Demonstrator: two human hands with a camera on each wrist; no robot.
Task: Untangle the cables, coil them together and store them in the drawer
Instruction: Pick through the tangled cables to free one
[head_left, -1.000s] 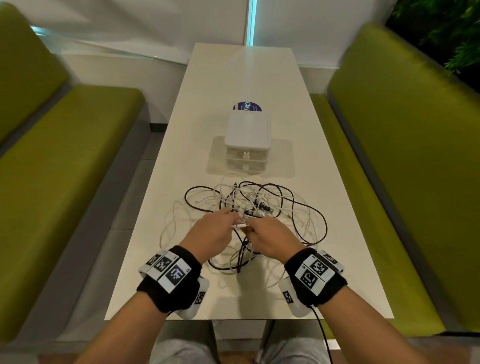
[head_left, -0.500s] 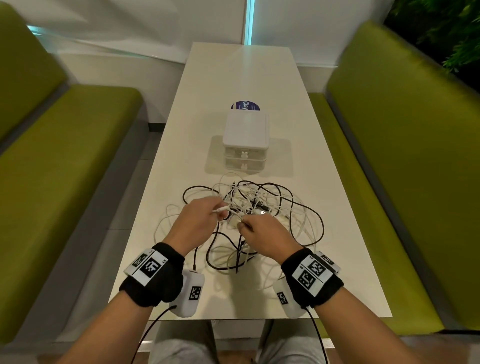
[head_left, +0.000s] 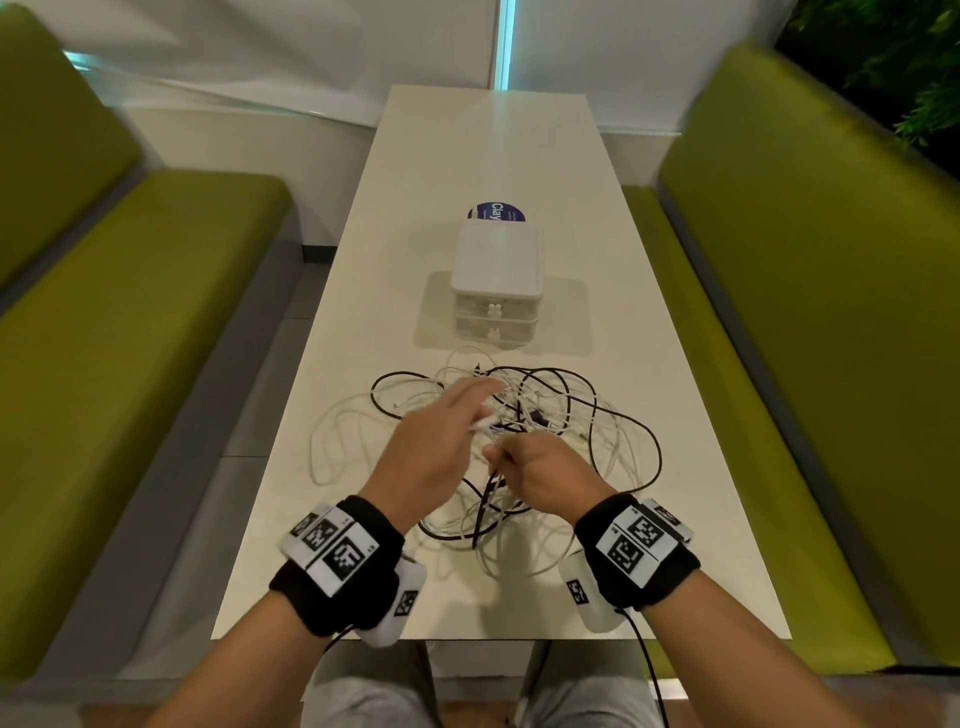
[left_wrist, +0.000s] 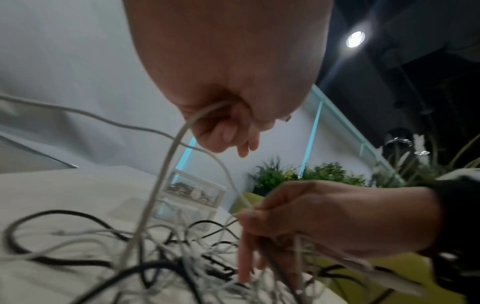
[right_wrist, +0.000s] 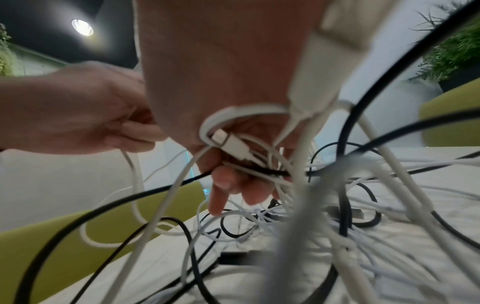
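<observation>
Head view: tangled heap of thin white and black cables lying on the long cream tabletop, just in front of a small white plastic two-drawer box, both drawers closed. Left hand raised over the heap, forefinger stretched forward, a white cable end pinched beneath it. Right hand just beside, fingers curled down onto strands of the tangle. Black wristbands with square printed markers on both wrists. Green upholstered benches on either side of the table; a round dark-blue sticker behind the box.

Left wrist view: left hand closed round a white cable running down into the heap; right hand lower, gripping several strands, one finger pointing down at the table. Drawer box behind, blurred.

Right wrist view: right hand clamped on a bundle of white and black strands, a white plug lying across the palm. Left hand at left, thumb and fingers pinching a white cable that loops down.
</observation>
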